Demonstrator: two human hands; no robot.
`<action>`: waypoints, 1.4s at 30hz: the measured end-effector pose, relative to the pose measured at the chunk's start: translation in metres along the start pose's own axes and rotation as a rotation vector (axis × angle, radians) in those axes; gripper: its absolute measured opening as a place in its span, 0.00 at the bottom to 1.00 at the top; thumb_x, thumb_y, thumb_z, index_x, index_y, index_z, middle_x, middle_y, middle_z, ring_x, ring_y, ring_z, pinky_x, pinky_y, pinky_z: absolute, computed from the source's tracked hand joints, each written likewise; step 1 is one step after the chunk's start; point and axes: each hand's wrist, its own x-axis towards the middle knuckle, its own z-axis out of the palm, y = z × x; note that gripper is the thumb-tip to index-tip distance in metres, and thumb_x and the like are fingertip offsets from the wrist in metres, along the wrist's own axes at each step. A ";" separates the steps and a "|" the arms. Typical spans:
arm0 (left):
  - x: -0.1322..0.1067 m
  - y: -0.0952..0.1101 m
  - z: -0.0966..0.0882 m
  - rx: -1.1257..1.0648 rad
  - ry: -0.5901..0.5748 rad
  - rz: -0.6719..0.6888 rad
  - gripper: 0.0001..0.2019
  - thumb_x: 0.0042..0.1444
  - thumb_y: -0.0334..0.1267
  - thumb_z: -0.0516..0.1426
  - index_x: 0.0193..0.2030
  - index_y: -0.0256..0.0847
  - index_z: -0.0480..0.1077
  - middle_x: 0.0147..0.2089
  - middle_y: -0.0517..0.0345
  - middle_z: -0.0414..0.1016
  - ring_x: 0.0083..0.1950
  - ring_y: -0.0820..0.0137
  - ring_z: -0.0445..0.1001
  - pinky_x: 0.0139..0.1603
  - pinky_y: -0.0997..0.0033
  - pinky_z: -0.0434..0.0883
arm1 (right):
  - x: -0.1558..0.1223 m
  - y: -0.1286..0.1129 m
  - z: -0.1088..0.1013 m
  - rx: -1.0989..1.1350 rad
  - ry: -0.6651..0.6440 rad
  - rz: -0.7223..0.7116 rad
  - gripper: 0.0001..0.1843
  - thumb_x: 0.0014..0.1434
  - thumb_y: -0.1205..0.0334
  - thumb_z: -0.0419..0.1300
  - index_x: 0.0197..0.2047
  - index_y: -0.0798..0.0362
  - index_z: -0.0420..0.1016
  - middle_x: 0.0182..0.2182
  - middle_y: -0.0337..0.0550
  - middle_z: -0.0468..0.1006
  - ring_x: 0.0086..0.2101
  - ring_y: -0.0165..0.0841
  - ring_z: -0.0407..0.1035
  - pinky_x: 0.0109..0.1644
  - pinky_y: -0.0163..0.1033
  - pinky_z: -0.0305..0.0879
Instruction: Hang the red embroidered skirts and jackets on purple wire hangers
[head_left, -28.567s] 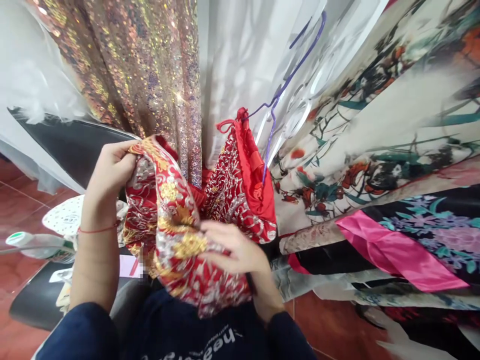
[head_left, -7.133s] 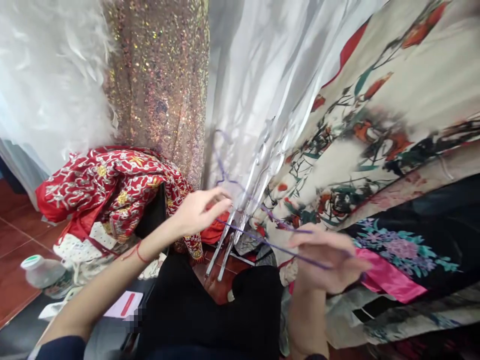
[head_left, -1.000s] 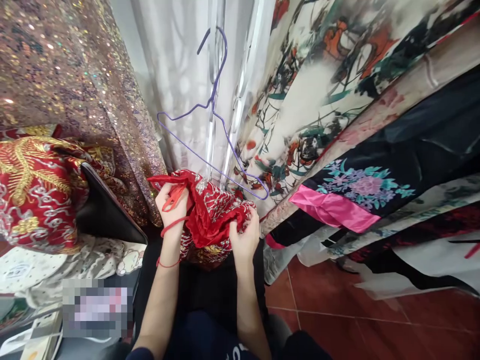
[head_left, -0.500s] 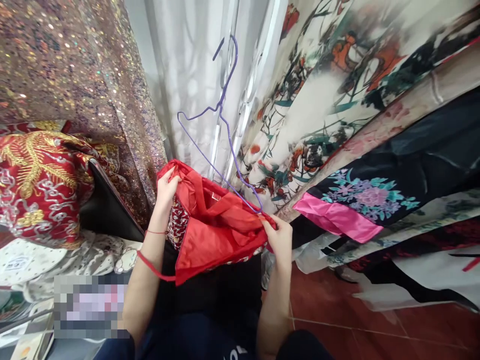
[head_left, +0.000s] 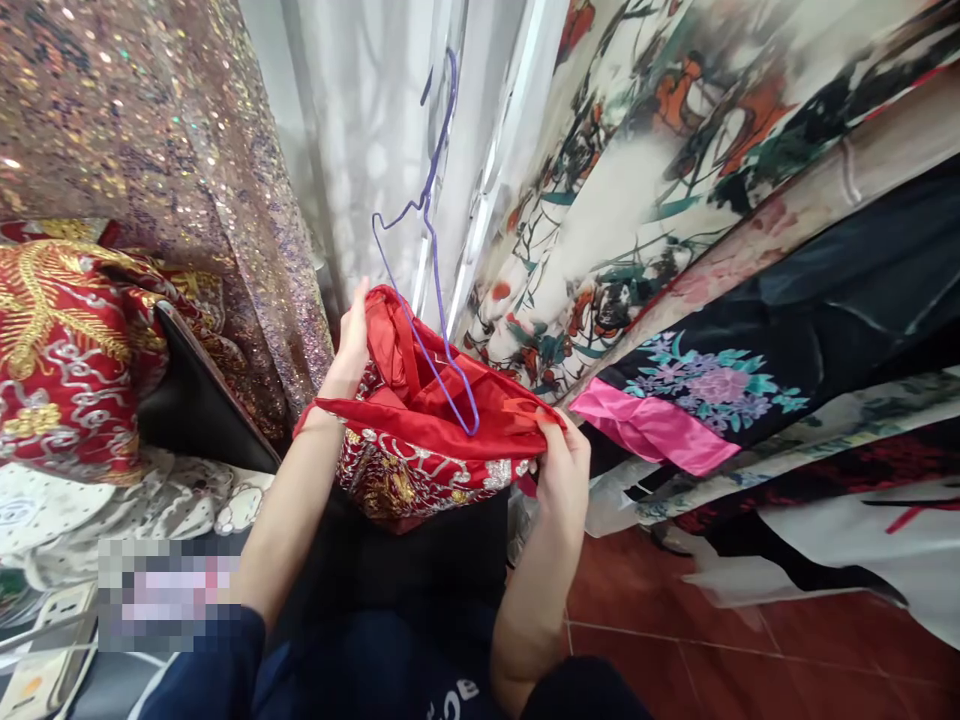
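Note:
A red embroidered garment [head_left: 420,455] with a plain red lining hangs spread between my two hands. My left hand [head_left: 352,340] grips its upper left edge, fingers closed on the cloth. My right hand [head_left: 564,465] pinches its right edge. A thin purple wire hanger [head_left: 427,270] hangs from above, its lower end dipping into the garment's open top between my hands.
A sequinned gown [head_left: 150,150] and white drapes [head_left: 360,130] hang behind. Floral printed garments [head_left: 675,200] and a pink sash [head_left: 652,425] hang at the right. Another red-and-gold garment [head_left: 60,340] lies on a black seat [head_left: 195,410] at the left. Red floor tiles [head_left: 750,660] lie below.
I have raised the red garment and stretched its top open between both hands. The purple hanger's lower end now sits inside the opening instead of beside it.

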 end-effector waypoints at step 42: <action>-0.083 -0.010 -0.047 0.156 0.235 0.556 0.17 0.46 0.45 0.69 0.36 0.37 0.72 0.34 0.59 0.76 0.35 0.75 0.75 0.43 0.75 0.74 | 0.072 -0.063 0.034 -0.798 0.167 -0.973 0.17 0.69 0.55 0.46 0.35 0.51 0.72 0.27 0.40 0.69 0.30 0.34 0.65 0.39 0.41 0.63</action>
